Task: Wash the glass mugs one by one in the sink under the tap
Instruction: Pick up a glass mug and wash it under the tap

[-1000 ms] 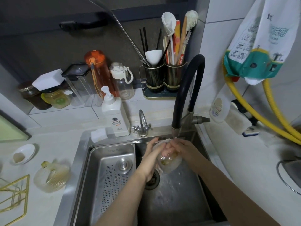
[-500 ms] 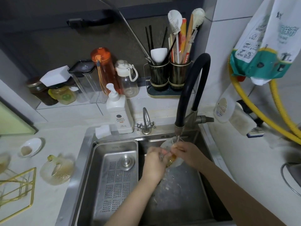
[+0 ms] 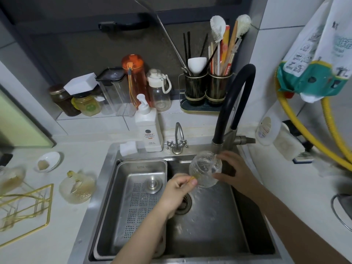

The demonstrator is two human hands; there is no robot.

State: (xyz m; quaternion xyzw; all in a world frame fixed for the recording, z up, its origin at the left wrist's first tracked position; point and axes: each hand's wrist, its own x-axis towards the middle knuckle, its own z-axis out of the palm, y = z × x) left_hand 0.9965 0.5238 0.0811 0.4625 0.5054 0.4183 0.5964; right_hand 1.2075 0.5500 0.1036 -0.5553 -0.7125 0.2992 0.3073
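Under the spout of the black gooseneck tap, a clear, round, textured glass mug hung tilted over the stainless steel sink. The right hand cupped the mug's right side, fingers curled round it at top and bottom. The left hand, just left of the tap's spout and lower, pinched the mug's thin yellowish handle between thumb and curled fingers. Far left of the tap, a second amber-tinted glass mug stood on the white surface.
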